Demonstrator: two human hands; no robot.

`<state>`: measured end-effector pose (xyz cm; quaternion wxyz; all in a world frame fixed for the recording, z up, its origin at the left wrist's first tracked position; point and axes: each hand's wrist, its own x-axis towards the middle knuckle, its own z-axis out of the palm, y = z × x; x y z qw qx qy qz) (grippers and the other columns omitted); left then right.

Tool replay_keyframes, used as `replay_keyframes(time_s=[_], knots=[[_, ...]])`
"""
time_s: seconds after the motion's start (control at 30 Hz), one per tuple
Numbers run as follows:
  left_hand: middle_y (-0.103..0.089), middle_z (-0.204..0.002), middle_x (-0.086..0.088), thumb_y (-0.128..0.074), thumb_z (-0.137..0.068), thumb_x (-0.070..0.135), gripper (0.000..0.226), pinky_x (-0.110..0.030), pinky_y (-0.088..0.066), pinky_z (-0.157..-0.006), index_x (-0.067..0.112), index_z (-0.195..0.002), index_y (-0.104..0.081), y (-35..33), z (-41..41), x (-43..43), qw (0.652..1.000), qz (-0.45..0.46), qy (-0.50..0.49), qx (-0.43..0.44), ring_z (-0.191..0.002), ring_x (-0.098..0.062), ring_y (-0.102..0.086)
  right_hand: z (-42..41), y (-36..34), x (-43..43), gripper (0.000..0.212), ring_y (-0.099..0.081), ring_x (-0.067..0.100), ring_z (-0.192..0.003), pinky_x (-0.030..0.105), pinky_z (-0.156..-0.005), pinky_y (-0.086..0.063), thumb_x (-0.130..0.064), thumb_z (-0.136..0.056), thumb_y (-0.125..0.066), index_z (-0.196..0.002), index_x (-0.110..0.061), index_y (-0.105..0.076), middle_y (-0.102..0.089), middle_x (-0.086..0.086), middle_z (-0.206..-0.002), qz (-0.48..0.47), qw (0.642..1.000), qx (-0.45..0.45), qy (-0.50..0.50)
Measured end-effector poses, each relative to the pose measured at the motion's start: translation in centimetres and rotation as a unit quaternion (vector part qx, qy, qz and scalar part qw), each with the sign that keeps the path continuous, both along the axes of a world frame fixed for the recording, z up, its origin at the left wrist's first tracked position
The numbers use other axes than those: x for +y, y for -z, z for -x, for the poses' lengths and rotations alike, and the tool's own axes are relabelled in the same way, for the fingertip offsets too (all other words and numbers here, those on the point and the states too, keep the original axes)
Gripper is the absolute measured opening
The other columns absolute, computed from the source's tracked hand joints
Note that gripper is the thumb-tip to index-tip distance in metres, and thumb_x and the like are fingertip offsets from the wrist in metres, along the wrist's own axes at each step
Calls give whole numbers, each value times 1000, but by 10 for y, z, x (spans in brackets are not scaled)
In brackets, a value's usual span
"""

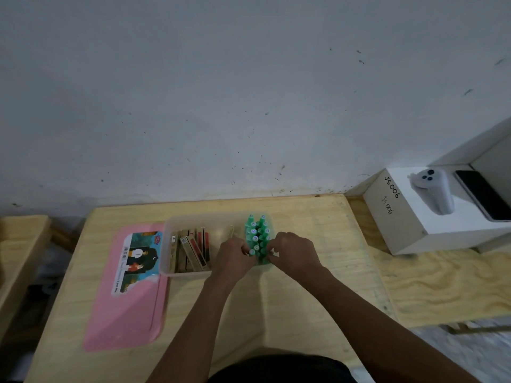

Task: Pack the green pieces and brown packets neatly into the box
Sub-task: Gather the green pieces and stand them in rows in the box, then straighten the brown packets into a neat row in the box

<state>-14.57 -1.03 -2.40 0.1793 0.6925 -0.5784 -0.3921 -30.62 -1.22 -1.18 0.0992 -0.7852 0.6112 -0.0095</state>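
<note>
A clear plastic box [168, 244] sits on the wooden table. Several brown packets [192, 250] stand on edge in its left half. Several green pieces [258, 234] with round caps stand upright in rows in its right half. My left hand [235, 255] and my right hand [294, 251] meet at the near end of the green rows. The fingertips of both hands pinch the nearest green pieces from either side. One more thin brown packet [231, 230] leans behind my left hand.
The box's pink lid [124, 308] with a printed label lies flat to the left. A white carton [431, 219] marked JS006 stands at the right with a white controller [434, 193] and a phone [481, 194] on it. A wall runs along the table's far edge.
</note>
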Motion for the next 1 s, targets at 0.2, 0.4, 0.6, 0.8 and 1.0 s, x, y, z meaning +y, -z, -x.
replay_keyframes(time_s=[0.2, 0.4, 0.6, 0.8, 1.0], knots=[[-62, -66, -2, -76, -68, 14, 9, -26, -42, -57, 9, -70, -69, 7, 7, -2, 1000, -2, 11, 11, -62, -17, -57, 3, -1, -4, 22, -58, 15, -94, 29, -65, -42, -45, -87, -61, -98, -30, -72, -64, -5, -98, -12, 1000, -3, 0], [-59, -69, 1, -81, -67, 18, 16, -23, -39, -54, 11, -73, -67, 10, 9, 0, 1000, 14, -3, 21, -65, -15, -56, 8, 0, 4, 20, -58, 13, -95, 30, -67, -46, -44, -88, -60, -101, -32, -70, -64, -8, -99, -7, 999, -35, 18], [-64, -80, 4, -80, -69, 39, 33, -23, -45, -64, 13, -87, -71, 9, -6, 2, 999, -18, 21, 41, -77, -12, -62, 12, -2, 11, 17, -59, 8, -89, 27, -67, -48, -42, -90, -58, -101, -36, -70, -64, -11, -96, -8, 996, -82, 42], [-66, -80, 7, -69, -83, 34, 20, -13, -44, -60, 17, -93, -72, -4, -33, 10, 997, 43, -25, 67, -77, -9, -64, 9, 0, 15, 15, -56, 4, -78, 23, -61, -45, -40, -90, -59, -98, -34, -70, -64, -12, -93, 8, 990, -128, 58], [-62, -116, -12, -63, -86, 32, 38, -38, -49, -87, 11, -117, -63, 0, -84, 26, 940, 162, -265, -141, -109, -29, -56, -8, -10, 14, 15, -61, 8, -84, 23, -63, -46, -34, -88, -62, -99, -29, -71, -66, -10, -96, 27, 982, -184, 22]])
